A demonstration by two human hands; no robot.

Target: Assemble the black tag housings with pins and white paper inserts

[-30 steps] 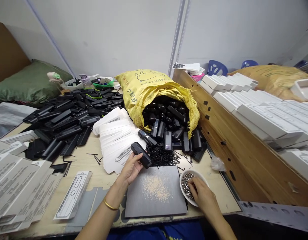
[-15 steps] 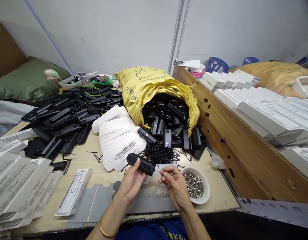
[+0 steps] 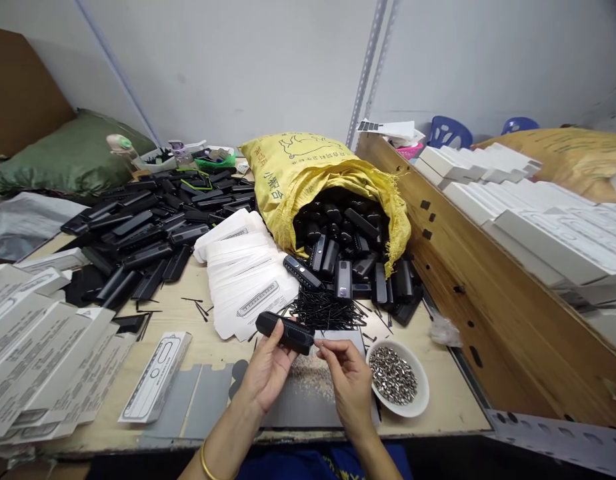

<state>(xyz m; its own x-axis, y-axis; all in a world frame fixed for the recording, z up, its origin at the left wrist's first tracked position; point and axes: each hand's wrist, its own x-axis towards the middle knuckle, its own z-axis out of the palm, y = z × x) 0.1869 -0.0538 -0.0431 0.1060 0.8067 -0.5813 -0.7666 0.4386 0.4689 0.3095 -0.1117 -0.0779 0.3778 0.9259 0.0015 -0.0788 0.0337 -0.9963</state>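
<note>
My left hand (image 3: 271, 365) is closed around a black oblong plastic device (image 3: 286, 333), holding it tilted above the grey mat (image 3: 308, 408). At the device's right end, my right hand (image 3: 349, 380) pinches something tiny, too small to make out, with thumb and forefinger touching or almost touching that end. Just right of this hand stands a white bowl (image 3: 422, 400) full of small shiny metal pieces (image 3: 394, 375). Behind the device lies a heap of thin black sticks (image 3: 328, 308). Pale crumbs are scattered over the mat under my hands.
A yellow woven sack (image 3: 308, 157) spills black devices onto the table. White printed cards (image 3: 243, 280) lie left of it, beside a large pile of black devices (image 3: 153, 227). Boxes (image 3: 38, 360) stack at left; a wooden board (image 3: 438, 267) walls off more boxes (image 3: 553, 247) at right.
My right hand has moved up to the right end of the device, closing the gap between them. The left hand keeps its hold. The whole view has shifted slightly.
</note>
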